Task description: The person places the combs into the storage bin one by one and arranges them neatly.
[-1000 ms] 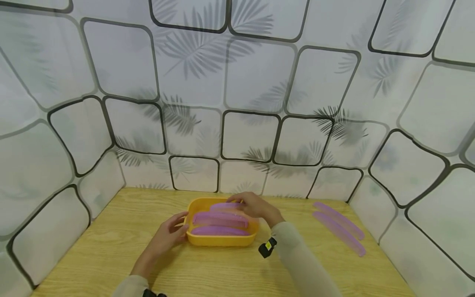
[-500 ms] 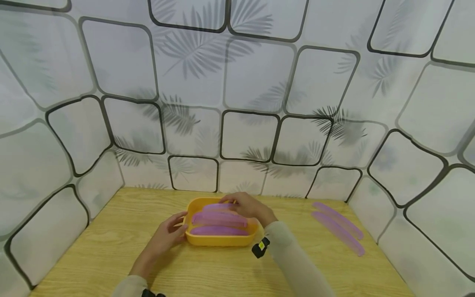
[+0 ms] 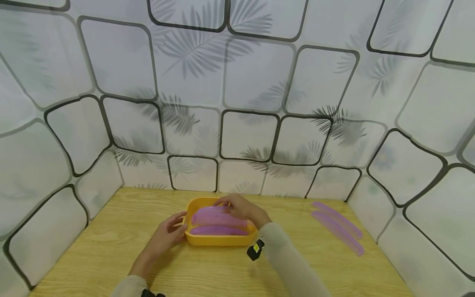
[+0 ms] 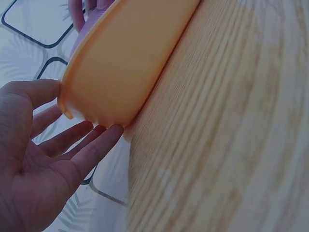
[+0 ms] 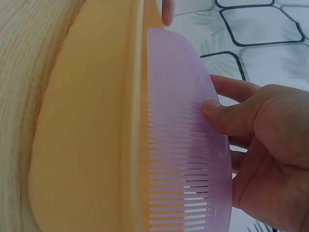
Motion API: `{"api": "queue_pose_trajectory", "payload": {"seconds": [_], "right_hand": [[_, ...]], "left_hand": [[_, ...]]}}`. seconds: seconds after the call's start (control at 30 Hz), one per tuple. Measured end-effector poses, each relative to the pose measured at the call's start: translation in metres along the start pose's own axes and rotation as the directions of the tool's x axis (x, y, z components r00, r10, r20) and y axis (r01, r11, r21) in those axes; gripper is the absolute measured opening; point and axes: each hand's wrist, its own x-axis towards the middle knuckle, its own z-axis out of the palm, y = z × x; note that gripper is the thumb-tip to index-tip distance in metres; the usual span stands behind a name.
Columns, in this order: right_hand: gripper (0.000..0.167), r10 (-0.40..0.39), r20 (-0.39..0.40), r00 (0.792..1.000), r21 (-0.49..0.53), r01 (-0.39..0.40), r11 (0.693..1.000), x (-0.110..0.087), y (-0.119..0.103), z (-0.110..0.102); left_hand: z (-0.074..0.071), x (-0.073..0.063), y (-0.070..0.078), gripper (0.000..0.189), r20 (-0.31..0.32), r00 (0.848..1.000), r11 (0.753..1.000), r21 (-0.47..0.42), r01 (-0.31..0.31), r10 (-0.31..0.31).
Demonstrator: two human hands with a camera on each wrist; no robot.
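In the head view, purple combs lie lengthwise in a yellow plastic tray (image 3: pixel 222 240). My right hand (image 3: pixel 239 206) pinches one comb (image 5: pixel 178 96) along its spine between thumb and fingers, its teeth pointing down inside the tray's rim. That comb overlaps another behind the front comb (image 3: pixel 219 230). My left hand (image 3: pixel 167 235) is at the tray's left end. In the left wrist view, its thumb touches the rim and its fairly straight fingertips rest against the outer wall.
Two more purple combs (image 3: pixel 339 233) lie side by side, slanted, on the right of the wood-grain table (image 3: pixel 215 272). Patterned light-coloured panels (image 3: pixel 252 136) enclose the table at the back and both sides.
My right hand has moved left over the tray with the comb, from behind the middle comb to overlapping it. My left hand has stayed at the tray's end.
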Motion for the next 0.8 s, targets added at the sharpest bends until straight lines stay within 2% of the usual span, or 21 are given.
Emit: {"api": "queue_pose_trajectory", "payload": {"seconds": [0.2, 0.4, 0.53, 0.67, 0.8], "right_hand": [[0.039, 0.06, 0.025, 0.998, 0.018, -0.06, 0.998, 0.0, 0.001, 0.009], [0.038, 0.033, 0.032, 0.999, 0.023, -0.034, 0.999, 0.0, 0.003, 0.017], [0.042, 0.018, 0.038, 0.999, 0.014, -0.019, 1.0, 0.002, 0.005, 0.022], [0.046, 0.027, 0.056, 0.998, 0.026, -0.028, 0.999, 0.002, 0.005, 0.027], [0.043, 0.035, 0.066, 0.997, 0.037, -0.037, 0.999, 0.003, 0.006, 0.03]], "left_hand": [[0.0, -0.001, 0.0, 0.057, 0.013, 1.0, 1.0, -0.005, -0.001, 0.001], [-0.001, -0.001, 0.0, 0.058, 0.027, 1.0, 1.0, -0.023, 0.0, 0.0], [-0.001, 0.0, 0.0, 0.057, 0.018, 1.0, 1.0, -0.003, 0.003, -0.003], [-0.001, -0.001, 0.0, 0.056, 0.016, 1.0, 1.0, 0.018, 0.005, -0.005], [-0.001, 0.0, 0.0, 0.057, 0.02, 1.0, 1.0, 0.025, -0.002, 0.001]]}}
